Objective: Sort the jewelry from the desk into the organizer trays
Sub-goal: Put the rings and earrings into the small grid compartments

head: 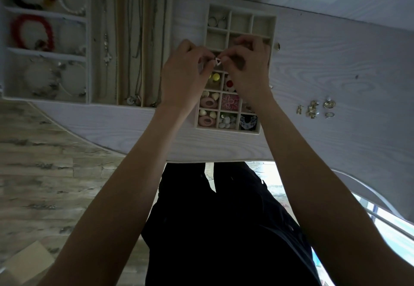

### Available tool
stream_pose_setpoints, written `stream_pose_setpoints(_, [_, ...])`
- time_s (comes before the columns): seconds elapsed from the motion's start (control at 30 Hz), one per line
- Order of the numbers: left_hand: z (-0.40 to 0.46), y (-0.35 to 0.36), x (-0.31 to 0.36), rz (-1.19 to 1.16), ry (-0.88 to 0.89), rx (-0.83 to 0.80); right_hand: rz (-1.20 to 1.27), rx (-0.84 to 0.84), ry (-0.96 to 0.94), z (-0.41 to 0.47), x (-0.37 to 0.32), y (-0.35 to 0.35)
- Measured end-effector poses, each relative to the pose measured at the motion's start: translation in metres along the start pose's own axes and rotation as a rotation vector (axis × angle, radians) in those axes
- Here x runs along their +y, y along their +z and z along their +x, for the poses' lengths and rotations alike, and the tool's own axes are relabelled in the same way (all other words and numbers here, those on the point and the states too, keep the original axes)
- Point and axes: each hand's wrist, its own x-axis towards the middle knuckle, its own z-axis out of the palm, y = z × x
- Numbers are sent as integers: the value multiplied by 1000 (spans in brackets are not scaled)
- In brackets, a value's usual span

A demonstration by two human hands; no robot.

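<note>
Above the beige, felt-lined grid tray (264,20), left hand (183,77) and right hand (248,68) together pinch a small white triangular earring (217,61) — fingers curled tight; gold metal earrings (315,108) lie right of the tray.

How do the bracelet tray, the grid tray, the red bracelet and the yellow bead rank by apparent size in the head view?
1. bracelet tray, partly cut off by the frame
2. grid tray, partly hidden by the hands
3. red bracelet
4. yellow bead
</note>
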Motion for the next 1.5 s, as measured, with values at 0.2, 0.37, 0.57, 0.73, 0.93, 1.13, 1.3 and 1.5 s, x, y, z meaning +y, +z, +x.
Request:
stream_pose_setpoints(0.2, [8,0,1,127,66,-28,-143,9,-97,0,0,-2])
stream_pose_setpoints(0.37, [9,1,-2,231,214,-23,-211,59,-167,0,-3,-2])
stream_pose_setpoints(0.57, [9,-1,-4,228,198,-38,-291,36,-265,3,-9,-7])
stream_pose_setpoints(0.73, [5,-9,-11,139,161,2,-401,-25,-320,7,-13,-12])
stream_pose_setpoints(0.93, [0,-13,-14,83,107,60,-446,-53,-273,7,-13,-10])
stream_pose_setpoints(1.13, [-2,-12,-17,10,62,65,-402,-59,-215,8,-11,-8])
stream_pose_setpoints(1.3, [-2,-12,-18,14,59,62,-413,10,-280,4,-15,-10])
stream_pose_setpoints(1.5, [-3,-15,-17,14,45,32,-370,33,-333,3,-11,-14])
